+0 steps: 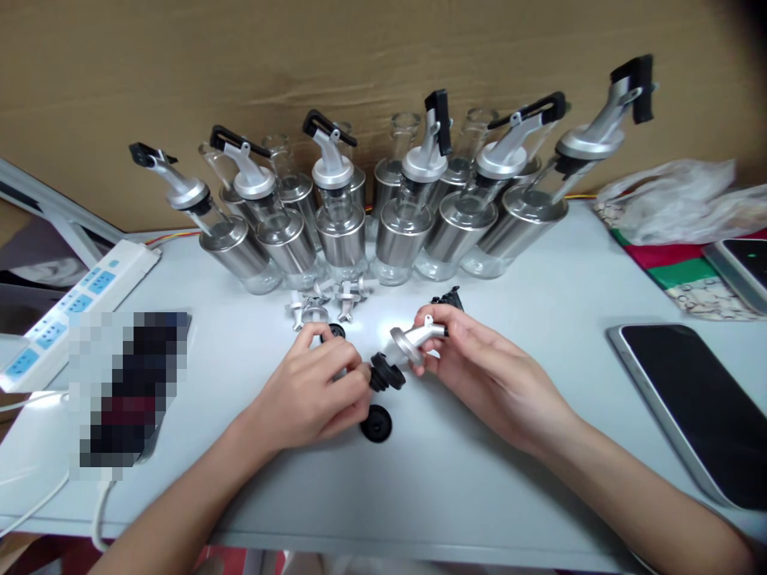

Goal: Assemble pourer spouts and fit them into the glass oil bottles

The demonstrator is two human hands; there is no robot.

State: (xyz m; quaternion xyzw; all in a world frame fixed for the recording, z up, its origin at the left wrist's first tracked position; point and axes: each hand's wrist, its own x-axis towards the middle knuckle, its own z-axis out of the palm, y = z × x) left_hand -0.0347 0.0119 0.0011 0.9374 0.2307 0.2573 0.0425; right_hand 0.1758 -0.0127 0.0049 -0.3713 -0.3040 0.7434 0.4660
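Note:
My right hand point(473, 359) is closed on a silver pourer spout point(413, 339), tilted with its wide collar toward the left. Between the fingers of my left hand point(327, 387) is a black ribbed stopper point(387, 372), close beside the spout's collar; I cannot tell whether they touch. A round black stopper point(376, 423) lies on the table just below my left fingers. Another black piece point(336, 332) is partly hidden behind that hand. Several loose silver spout parts point(347, 297) lie beyond it. Small black parts point(448, 299) sit behind my right fingers.
Several glass bottles with steel sleeves point(341, 239) stand in rows at the back; the front ones carry silver pourers with black levers. A white power strip point(77, 311) and a pixelated device point(135, 387) are at left. A phone point(695, 407) and plastic bag point(677, 196) are at right.

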